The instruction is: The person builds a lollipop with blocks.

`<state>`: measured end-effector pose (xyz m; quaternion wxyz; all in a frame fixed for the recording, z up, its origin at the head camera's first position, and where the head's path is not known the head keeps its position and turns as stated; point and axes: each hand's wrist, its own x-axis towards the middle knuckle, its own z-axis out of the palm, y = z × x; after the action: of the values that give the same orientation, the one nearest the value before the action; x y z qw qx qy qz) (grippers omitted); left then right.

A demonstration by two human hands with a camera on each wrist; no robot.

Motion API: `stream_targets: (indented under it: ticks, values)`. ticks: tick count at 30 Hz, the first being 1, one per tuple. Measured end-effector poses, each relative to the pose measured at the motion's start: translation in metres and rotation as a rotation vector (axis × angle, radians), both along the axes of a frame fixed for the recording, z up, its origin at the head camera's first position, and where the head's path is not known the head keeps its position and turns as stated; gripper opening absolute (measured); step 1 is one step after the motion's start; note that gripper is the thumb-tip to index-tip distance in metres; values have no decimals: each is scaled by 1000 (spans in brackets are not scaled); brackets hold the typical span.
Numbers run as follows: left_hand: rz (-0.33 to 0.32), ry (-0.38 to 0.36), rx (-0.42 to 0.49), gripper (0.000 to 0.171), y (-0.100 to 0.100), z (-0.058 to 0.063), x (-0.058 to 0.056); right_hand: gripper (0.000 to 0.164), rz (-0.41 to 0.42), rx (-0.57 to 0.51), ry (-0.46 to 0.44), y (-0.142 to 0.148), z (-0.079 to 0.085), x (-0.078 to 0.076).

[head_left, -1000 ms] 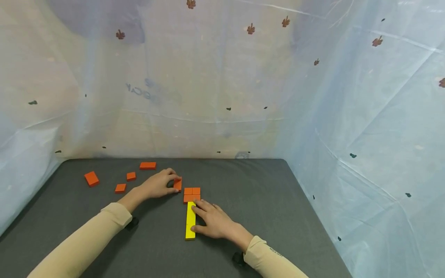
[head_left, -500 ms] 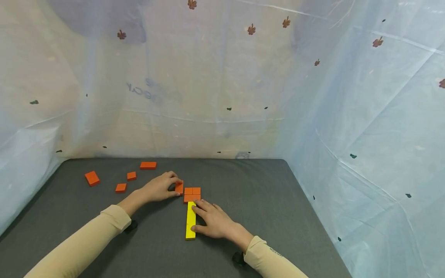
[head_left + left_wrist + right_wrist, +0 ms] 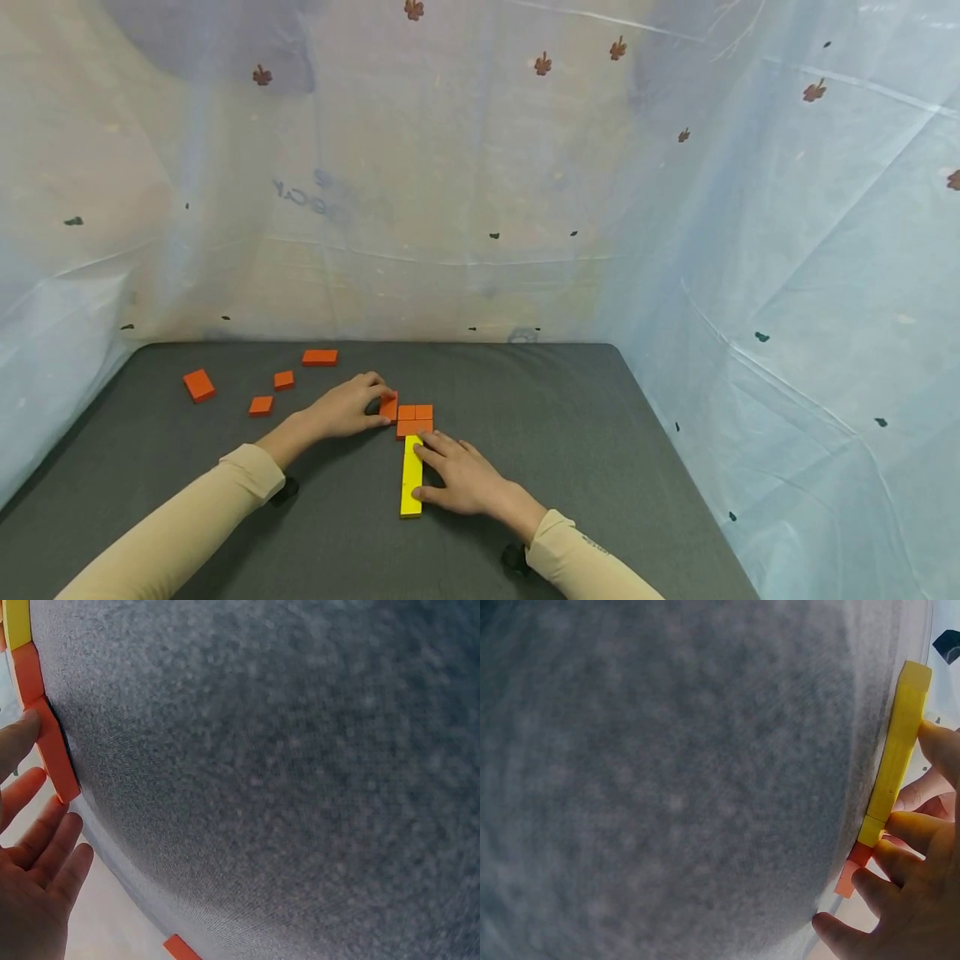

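Observation:
My left hand [image 3: 347,407] pinches an orange rectangular block [image 3: 388,407] between thumb and fingers, at the left side of a small orange group. That group has two square blocks [image 3: 415,412] side by side above one rectangular orange block [image 3: 405,427]. Below it runs a long yellow strip of blocks [image 3: 411,483], its top end meeting the orange. My right hand [image 3: 465,479] lies along the yellow strip's right side, fingers spread, thumb and fingertips touching it. In the left wrist view the held block [image 3: 58,754] stands right against the orange group; the right wrist view shows the yellow strip [image 3: 896,750] beside the fingertips.
At the back left of the dark grey table [image 3: 585,467] lie loose orange blocks: a rectangle [image 3: 198,386], another rectangle [image 3: 320,357], and two small squares [image 3: 283,380]. Translucent sheeting [image 3: 450,167] with leaf prints hangs behind and at both sides.
My left hand has brought the orange block slightly right and toward me, up to the left side of the orange group. The right hand has stayed in place on the yellow strip.

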<state>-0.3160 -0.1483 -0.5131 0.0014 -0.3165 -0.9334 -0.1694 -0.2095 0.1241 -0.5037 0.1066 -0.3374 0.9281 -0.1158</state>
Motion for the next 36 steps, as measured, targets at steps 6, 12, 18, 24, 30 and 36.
stream_targets:
  ticks: [6, 12, 18, 24, 30, 36]
  values:
    - [-7, 3, 0, 45, 1, -2, -1, 71, 7, -1, 12, 1, -1, 0]
    - [-15, 19, 14, 44, 1, -3, 0, 71, 4, 2, 11, 0, -1, -1]
    - [-5, 17, 7, 44, 1, -2, 1, 72, -2, -1, 16, 0, -2, -2]
    - [-6, 13, 11, 43, 1, -2, 3, 72, -18, 13, 24, -1, -1, -5]
    - [-15, 25, 9, 43, 1, -4, 2, 72, -19, 25, 41, -2, 0, -6]
    - [-9, 31, 14, 44, 1, -5, 3, 74, -4, 18, 71, -2, 1, -6]
